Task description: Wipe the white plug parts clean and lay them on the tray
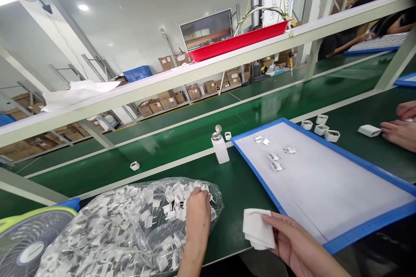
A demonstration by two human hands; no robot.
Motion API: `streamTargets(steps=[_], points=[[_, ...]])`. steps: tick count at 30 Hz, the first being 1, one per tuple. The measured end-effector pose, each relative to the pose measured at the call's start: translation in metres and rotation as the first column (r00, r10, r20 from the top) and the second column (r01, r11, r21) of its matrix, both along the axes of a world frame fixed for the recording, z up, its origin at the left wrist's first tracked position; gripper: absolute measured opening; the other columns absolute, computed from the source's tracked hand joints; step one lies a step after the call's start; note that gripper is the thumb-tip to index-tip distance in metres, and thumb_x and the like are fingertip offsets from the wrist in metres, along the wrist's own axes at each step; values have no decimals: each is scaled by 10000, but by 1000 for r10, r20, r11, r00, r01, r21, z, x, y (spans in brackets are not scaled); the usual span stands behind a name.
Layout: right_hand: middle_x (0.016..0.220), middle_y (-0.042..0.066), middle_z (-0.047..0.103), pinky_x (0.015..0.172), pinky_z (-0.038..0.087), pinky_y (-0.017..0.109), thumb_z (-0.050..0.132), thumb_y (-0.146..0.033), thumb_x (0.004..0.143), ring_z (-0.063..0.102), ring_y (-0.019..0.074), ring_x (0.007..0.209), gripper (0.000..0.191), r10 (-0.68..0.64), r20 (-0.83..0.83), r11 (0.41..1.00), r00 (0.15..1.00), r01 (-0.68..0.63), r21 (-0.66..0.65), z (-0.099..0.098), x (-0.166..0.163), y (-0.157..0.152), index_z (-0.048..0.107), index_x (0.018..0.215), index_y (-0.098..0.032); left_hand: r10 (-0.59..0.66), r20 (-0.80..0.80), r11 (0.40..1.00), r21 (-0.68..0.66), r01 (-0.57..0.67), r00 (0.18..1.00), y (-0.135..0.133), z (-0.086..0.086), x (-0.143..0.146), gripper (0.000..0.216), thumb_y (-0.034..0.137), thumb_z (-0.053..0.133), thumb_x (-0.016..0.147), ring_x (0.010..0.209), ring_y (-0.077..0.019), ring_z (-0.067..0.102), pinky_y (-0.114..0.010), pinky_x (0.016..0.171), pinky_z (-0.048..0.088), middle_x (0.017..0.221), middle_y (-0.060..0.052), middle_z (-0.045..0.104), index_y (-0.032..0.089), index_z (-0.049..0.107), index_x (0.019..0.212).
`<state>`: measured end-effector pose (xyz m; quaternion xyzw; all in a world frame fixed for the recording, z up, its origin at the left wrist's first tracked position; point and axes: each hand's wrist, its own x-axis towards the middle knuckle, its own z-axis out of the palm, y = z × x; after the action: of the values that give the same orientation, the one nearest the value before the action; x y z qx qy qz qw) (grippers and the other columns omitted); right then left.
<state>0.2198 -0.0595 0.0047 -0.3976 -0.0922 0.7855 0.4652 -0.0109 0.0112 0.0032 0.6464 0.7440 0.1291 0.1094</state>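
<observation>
White, pronged plastic plugs crowd the crinkled clear bag, where the left hand dips, its fingers' grip impossible to tell, while the right hand pinches a soft folded cloth. Picking seems the step in hand, calling for a light grip; beyond, others lie on the smooth blue-rimmed tray.

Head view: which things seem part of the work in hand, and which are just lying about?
Likely in use:
Left hand, at white plug pieces in clear bag
Right hand, holding folded white cloth
Blue-rimmed tray with plug pieces
Perhaps pump bottle

Likely just lying about:
Fan
Red tray on shelf
White sheets on shelf
</observation>
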Motion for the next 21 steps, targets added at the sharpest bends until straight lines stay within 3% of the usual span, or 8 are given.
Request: streamTargets(steps=[6, 10, 13, 17, 21], points=[[1003, 81, 764, 723, 618, 342, 829, -423, 787, 699, 228, 887, 323, -14, 89, 996, 996, 6, 87, -7, -7, 6, 756, 985, -178, 40, 161, 994, -108, -22, 986, -13, -6, 43, 161, 144, 639, 803, 639, -180, 661, -256, 597, 381, 651, -54, 710, 160, 736, 676], [1085, 92, 752, 835, 608, 346, 788, -450, 819, 698, 239, 990, 343, -17, 168, 982, 986, -15, 186, -12, -13, 16, 757, 1024, -177, 61, 210, 987, -159, -28, 976, -25, -16, 59, 125, 150, 666, 797, 671, -208, 672, -277, 616, 394, 685, -91, 732, 140, 745, 701], [1098, 109, 750, 913, 585, 379, 706, -483, 870, 705, 258, 1015, 382, -28, 297, 954, 955, -63, 294, -17, -15, 23, 744, 1070, -160, 62, 330, 987, -159, -10, 942, -38, -15, 49, 173, 213, 694, 805, 702, -199, 664, -275, 668, 441, 750, -65, 731, 130, 755, 944], [1062, 123, 753, 891, 578, 418, 568, -530, 942, 704, 280, 967, 471, -118, 482, 902, 868, -109, 417, -35, -18, 29, 718, 1170, -147, -21, 467, 988, -125, 89, 884, -49, -20, 32, 573, 115, 661, 754, 758, -188, 632, -292, 737, 488, 960, -54, 699, 176, 627, 1323], [1133, 152, 730, 987, 510, 508, 527, -449, 974, 671, 322, 1044, 427, -252, 678, 786, 690, -263, 560, -62, -21, 30, 721, 1213, -153, -179, 466, 977, -23, 214, 866, -49, -39, 31, 533, 45, 573, 749, 850, -214, 626, -337, 834, 501, 1006, -71, 703, 212, 698, 1239]])
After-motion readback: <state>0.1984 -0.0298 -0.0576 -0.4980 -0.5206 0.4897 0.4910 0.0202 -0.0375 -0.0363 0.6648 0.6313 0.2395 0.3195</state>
